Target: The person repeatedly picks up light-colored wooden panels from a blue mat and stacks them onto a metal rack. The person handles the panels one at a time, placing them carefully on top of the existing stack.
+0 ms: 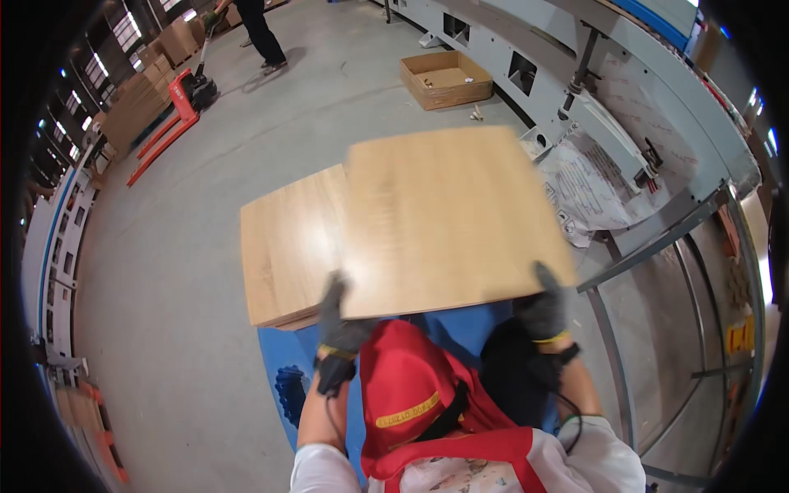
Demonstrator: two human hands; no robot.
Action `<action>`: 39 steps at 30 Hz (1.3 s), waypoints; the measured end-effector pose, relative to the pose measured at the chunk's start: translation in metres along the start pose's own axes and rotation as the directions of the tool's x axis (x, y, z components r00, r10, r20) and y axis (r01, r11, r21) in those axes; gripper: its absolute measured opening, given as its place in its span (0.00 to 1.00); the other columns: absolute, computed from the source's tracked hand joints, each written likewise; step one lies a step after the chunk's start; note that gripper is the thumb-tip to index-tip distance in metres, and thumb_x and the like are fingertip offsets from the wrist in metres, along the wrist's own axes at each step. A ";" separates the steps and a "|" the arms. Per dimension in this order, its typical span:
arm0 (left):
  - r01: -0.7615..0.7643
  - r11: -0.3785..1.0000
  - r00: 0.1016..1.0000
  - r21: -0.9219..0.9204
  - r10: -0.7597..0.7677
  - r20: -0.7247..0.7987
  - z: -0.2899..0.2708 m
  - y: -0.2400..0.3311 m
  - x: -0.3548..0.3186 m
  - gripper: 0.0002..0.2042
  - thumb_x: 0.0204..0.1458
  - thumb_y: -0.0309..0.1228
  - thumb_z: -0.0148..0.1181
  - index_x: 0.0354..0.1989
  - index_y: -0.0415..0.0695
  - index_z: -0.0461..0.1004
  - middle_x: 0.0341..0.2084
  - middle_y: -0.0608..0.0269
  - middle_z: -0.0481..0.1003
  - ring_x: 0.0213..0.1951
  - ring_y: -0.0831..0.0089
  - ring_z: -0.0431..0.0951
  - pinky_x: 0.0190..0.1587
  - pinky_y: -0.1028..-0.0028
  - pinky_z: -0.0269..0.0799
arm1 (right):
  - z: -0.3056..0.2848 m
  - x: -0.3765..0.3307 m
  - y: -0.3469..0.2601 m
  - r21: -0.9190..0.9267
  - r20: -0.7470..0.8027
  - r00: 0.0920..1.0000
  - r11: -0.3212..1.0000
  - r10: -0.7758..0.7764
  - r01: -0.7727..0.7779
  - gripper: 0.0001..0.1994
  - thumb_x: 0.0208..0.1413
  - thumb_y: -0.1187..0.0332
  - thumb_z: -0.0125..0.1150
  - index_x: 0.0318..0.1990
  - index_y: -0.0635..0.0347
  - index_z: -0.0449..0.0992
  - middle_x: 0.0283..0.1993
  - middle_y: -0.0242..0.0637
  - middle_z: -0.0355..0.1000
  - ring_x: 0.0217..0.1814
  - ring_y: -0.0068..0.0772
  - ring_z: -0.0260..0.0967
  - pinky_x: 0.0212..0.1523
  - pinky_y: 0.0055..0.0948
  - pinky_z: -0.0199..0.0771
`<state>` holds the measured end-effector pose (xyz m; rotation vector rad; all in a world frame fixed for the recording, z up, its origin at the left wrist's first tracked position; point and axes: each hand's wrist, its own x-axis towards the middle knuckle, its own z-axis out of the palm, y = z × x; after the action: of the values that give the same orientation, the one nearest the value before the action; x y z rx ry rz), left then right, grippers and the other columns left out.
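My left hand (pixel 339 319) and my right hand (pixel 542 309), both in dark grey gloves, grip a light wood-grain panel (pixel 452 218) by its near corners. Each thumb lies at the panel's edge, while the fingers underneath are mostly hidden. To the left, a stack of similar panels (pixel 289 246) rests on a blue platform (pixel 279 349). The held panel overlaps the right part of that stack from above; whether the two touch, I cannot tell. Both hands are slightly blurred.
A large grey machine (pixel 657 156) runs along the right, with a metal frame (pixel 612 345) beside it. An open cardboard box (pixel 446 82) sits on the floor ahead. At the far left are a red pallet jack (pixel 179 115), stacked cardboard (pixel 131 111) and a person (pixel 261 33).
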<state>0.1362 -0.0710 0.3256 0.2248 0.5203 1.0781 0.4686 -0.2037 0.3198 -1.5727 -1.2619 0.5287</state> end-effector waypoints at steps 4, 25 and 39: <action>-0.281 0.931 0.960 -0.233 0.273 -0.067 -0.013 0.025 -0.049 0.30 0.58 0.49 0.51 0.61 0.38 0.61 0.59 0.45 0.64 0.60 0.55 0.64 0.62 0.57 0.62 | 0.127 0.020 0.024 0.113 0.054 0.997 0.992 -0.055 0.048 0.22 0.51 0.78 0.59 0.56 0.63 0.69 0.42 0.37 0.73 0.40 0.29 0.72 0.39 0.24 0.74; 0.356 -0.581 0.770 0.732 0.626 0.122 -0.173 0.130 0.030 0.13 0.41 0.29 0.60 0.36 0.38 0.76 0.29 0.42 0.77 0.35 0.44 0.77 0.38 0.57 0.73 | 0.360 0.060 0.026 0.595 0.335 0.689 0.423 0.643 -0.684 0.23 0.62 0.51 0.52 0.52 0.64 0.66 0.39 0.42 0.72 0.37 0.35 0.70 0.40 0.33 0.72; 0.369 0.929 0.874 0.008 -0.350 0.339 -0.183 0.030 -0.004 0.17 0.61 0.40 0.49 0.46 0.38 0.72 0.41 0.57 0.73 0.41 0.64 0.73 0.46 0.62 0.72 | -0.244 0.083 0.078 0.711 -0.496 0.860 0.624 0.117 0.325 0.22 0.62 0.58 0.47 0.58 0.61 0.65 0.56 0.41 0.69 0.59 0.41 0.66 0.67 0.43 0.58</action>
<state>0.0185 -0.0744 0.1823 0.2446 0.2102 0.6682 0.7322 -0.2290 0.3676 -0.7781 -0.5598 0.4520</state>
